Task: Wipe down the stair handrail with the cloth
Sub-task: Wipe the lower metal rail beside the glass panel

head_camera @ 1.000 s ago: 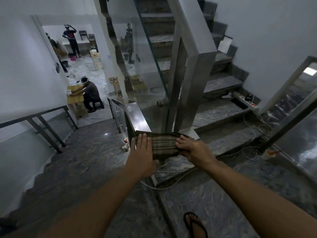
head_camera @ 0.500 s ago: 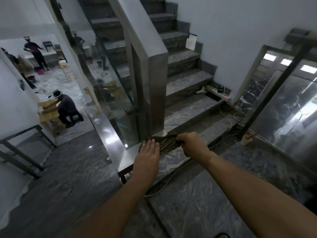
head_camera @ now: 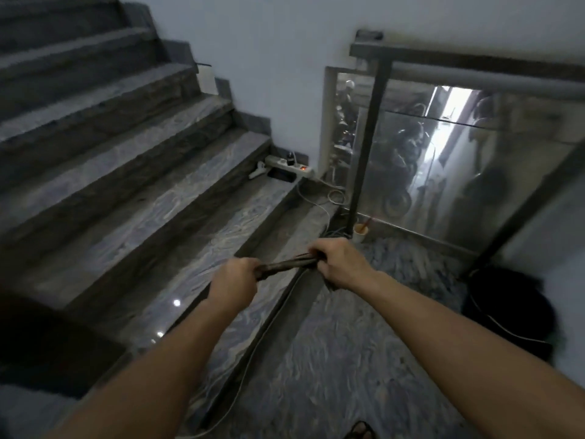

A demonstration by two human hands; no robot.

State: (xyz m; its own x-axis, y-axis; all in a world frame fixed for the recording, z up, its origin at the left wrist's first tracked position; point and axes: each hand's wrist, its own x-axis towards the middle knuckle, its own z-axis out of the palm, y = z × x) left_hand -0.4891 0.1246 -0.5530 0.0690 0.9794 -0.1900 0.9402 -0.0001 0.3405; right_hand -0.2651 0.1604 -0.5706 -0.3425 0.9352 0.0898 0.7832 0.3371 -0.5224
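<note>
The dark striped cloth (head_camera: 286, 265) is bunched into a thin roll, stretched between my two fists in mid air over the lowest stair step. My left hand (head_camera: 232, 280) is closed on its left end. My right hand (head_camera: 340, 264) grips its right end, with a bit of cloth hanging below the fist. The steel handrail I was at is out of view. A different metal rail with glass panel (head_camera: 474, 72) stands at the right, apart from both hands.
Marble stairs (head_camera: 133, 172) rise to the left. A power strip (head_camera: 289, 164) with cables lies on a step by the wall. A small cup (head_camera: 361, 231) sits at the rail post's foot. A dark bucket (head_camera: 509, 312) stands at the right. My sandalled foot (head_camera: 361, 430) shows at the bottom.
The view swung right, away from the steel handrail. The cloth came off the rail end, and both hands now hold it bunched in the air.
</note>
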